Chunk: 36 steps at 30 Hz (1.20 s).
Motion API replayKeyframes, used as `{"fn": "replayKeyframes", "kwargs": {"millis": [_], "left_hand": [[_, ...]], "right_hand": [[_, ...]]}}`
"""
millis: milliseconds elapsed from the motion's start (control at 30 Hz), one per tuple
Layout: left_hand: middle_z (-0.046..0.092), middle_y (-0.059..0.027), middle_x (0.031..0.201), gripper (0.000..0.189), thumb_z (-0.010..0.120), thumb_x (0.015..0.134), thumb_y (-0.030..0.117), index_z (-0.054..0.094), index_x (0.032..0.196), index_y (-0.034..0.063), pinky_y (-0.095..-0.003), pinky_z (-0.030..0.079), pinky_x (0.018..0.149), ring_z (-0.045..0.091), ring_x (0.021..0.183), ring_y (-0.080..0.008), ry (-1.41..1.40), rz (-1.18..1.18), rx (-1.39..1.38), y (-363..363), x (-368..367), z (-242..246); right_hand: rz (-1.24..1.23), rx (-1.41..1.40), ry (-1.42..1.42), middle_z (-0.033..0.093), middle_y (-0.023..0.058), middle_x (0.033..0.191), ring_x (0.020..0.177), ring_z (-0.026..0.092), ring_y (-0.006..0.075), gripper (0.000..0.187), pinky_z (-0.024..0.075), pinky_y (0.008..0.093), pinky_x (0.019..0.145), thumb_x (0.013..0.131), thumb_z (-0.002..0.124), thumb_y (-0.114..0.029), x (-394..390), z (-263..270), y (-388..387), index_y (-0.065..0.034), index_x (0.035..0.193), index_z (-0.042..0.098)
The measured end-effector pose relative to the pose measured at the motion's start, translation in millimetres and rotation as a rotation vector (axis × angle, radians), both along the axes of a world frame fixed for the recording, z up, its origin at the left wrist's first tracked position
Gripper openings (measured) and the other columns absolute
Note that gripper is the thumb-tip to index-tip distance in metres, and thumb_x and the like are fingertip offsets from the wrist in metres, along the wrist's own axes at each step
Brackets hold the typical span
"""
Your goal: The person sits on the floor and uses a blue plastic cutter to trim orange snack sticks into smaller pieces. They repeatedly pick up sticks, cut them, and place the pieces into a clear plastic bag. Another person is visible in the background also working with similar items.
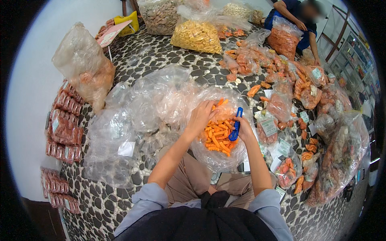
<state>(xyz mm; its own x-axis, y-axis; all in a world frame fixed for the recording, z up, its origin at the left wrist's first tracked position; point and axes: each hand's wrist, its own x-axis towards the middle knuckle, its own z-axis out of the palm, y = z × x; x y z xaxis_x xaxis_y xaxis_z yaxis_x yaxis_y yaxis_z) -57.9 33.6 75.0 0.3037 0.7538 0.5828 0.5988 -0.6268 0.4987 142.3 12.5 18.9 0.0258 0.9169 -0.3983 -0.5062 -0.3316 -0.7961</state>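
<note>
In front of my crossed legs lies a clear plastic bag point(223, 162) spread wide, with a heap of orange stick-shaped snacks point(218, 137) on or in it. My left hand point(201, 116) is over the heap's upper left side, fingertips at the sticks and crumpled plastic; whether it pinches anything cannot be told. My right hand point(243, 128) grips a long blue tool point(235, 129) that looks like a hand stapler, held at the heap's right edge. To the left, empty clear bags point(111, 135) overlap, and a white paper slip point(126, 148) rests among them.
Filled snack bags point(279, 105) and labels crowd the right side, beside a large full sack point(337, 156). Packed reddish bundles point(66, 129) line the left wall. A bag of yellow chips point(197, 36) stands ahead. A person point(289, 18) sits at far right behind an orange-filled bag point(283, 40).
</note>
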Motion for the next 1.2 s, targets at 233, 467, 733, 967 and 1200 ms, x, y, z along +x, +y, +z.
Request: {"fn": "replayKeyframes", "kwargs": {"millis": [233, 467, 733, 967, 1200], "left_hand": [[0.052, -0.0123, 0.092, 0.023, 0.059, 0.082, 0.021, 0.052, 0.096, 0.0049, -0.0388, 0.041, 0.066, 0.053, 0.084, -0.0265, -0.084, 0.513, -0.075, 38, -75, 14], [0.045, -0.0180, 0.111, 0.042, 0.064, 0.076, 0.019, 0.046, 0.111, 0.0049, -0.0443, 0.042, 0.077, 0.051, 0.093, -0.0345, 0.049, 0.273, -0.278, 18, -50, -35], [0.057, -0.0198, 0.107, 0.045, 0.048, 0.076, -0.003, 0.047, 0.120, 0.0078, -0.0388, 0.042, 0.086, 0.053, 0.102, -0.0358, -0.145, 0.182, -0.527, 48, -44, -71], [0.055, -0.0135, 0.112, 0.045, 0.044, 0.071, -0.009, 0.054, 0.111, 0.0096, -0.0350, 0.040, 0.088, 0.051, 0.104, -0.0312, -0.460, 0.109, -0.286, 49, -38, -37], [0.050, -0.0122, 0.107, 0.038, 0.052, 0.068, -0.004, 0.055, 0.103, 0.0114, -0.0415, 0.033, 0.094, 0.043, 0.107, -0.0299, -0.171, 0.322, -0.347, 33, -19, -28]], "right_hand": [[-0.223, -0.042, -0.706, 0.057, 0.0047, 0.065, 0.049, 0.053, 0.0184, 0.029, 0.0430, 0.0288, 0.048, 0.085, 0.055, -0.031, 66, -38, 14, -0.0023, 0.087, 0.059], [-0.027, 0.054, -1.682, 0.062, 0.0192, 0.079, 0.063, 0.058, 0.0324, 0.054, 0.0446, 0.0402, 0.057, 0.066, 0.073, -0.041, 94, -95, -5, 0.0053, 0.087, 0.056], [-0.257, 0.195, -1.042, 0.048, 0.0014, 0.058, 0.050, 0.048, 0.0123, 0.026, 0.0384, 0.0289, 0.045, 0.064, 0.071, -0.005, 117, 4, 8, -0.0060, 0.066, 0.045], [-0.287, 0.275, -1.218, 0.050, 0.0018, 0.058, 0.049, 0.049, 0.0122, 0.028, 0.0390, 0.0292, 0.045, 0.068, 0.070, -0.004, 114, 55, 19, -0.0088, 0.066, 0.042], [-0.352, 0.101, -1.147, 0.054, 0.0088, 0.061, 0.047, 0.051, 0.0168, 0.027, 0.0432, 0.0346, 0.047, 0.065, 0.073, -0.009, 110, -22, 4, -0.0023, 0.070, 0.047]]}}
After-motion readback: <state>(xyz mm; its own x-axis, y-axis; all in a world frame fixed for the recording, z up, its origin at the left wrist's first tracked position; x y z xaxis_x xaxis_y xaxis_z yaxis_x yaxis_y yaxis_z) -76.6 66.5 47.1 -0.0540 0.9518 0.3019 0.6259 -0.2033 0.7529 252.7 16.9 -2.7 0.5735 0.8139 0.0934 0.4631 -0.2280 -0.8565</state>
